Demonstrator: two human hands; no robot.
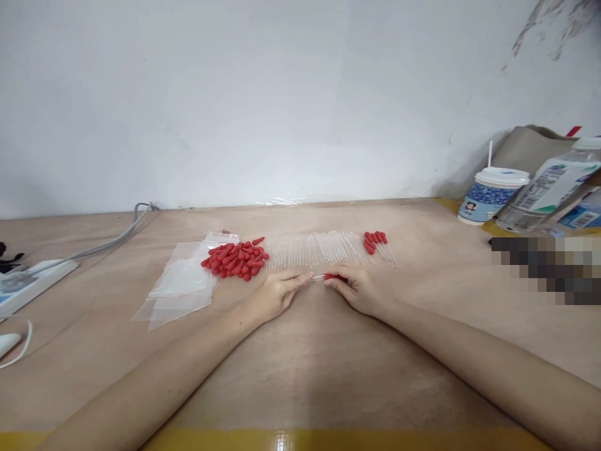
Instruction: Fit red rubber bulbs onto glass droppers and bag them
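Observation:
My left hand [280,293] is closed, its fingertips pinching a thin clear dropper tube [318,277]. Over the tube's right end is a red rubber bulb [331,276], gripped between the thumb and fingers of my right hand [355,289] and partly hidden by them. Beyond my hands lies a row of loose clear tubes [319,248]. A heap of red rubber bulbs [236,259] sits left of that row. To the right are several droppers with red bulbs [375,238] on their tubes.
Clear plastic bags [181,282] lie left of the heap. A white power strip [40,285] with a grey cable [113,243] is at far left. At the back right stand a lidded paper cup [492,195] with a straw and a tilted plastic bottle [547,188].

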